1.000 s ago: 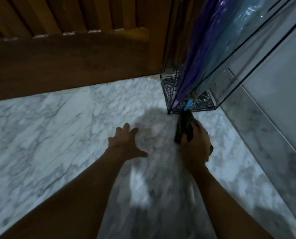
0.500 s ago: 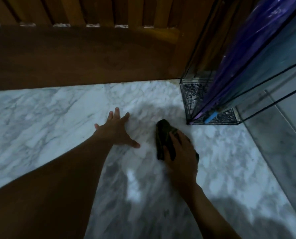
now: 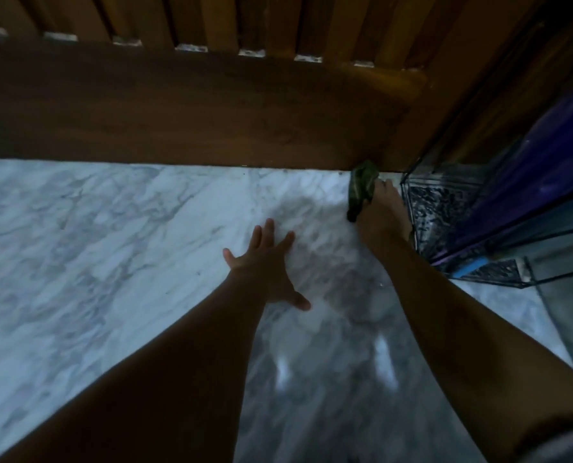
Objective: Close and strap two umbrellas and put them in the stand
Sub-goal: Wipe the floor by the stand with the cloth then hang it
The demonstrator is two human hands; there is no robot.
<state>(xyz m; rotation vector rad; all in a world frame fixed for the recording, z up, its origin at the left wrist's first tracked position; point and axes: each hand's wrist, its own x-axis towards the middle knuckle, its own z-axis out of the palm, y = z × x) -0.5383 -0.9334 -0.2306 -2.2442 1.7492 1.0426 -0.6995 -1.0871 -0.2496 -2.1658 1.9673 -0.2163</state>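
A black wire-frame umbrella stand (image 3: 442,208) with a patterned base stands in the right corner. Leaning inside it is a purple umbrella (image 3: 525,168), and beside that a pale blue umbrella (image 3: 565,212) whose blue tip (image 3: 471,266) rests at the base. My right hand (image 3: 383,215) is shut on a dark green cloth (image 3: 361,188), pressed to the marble floor just left of the stand, near the wooden panel. My left hand (image 3: 266,265) lies flat on the floor with its fingers spread, holding nothing.
White-grey marble floor (image 3: 111,245) fills the middle and left. A dark wooden panel (image 3: 178,108) with vertical slats above runs along the far side. A grey marble skirting (image 3: 565,312) is at the right.
My right hand has slid the green cloth forward along the floor, from in front of the stand to the corner by the wooden panel. My left hand stays flat on the floor.
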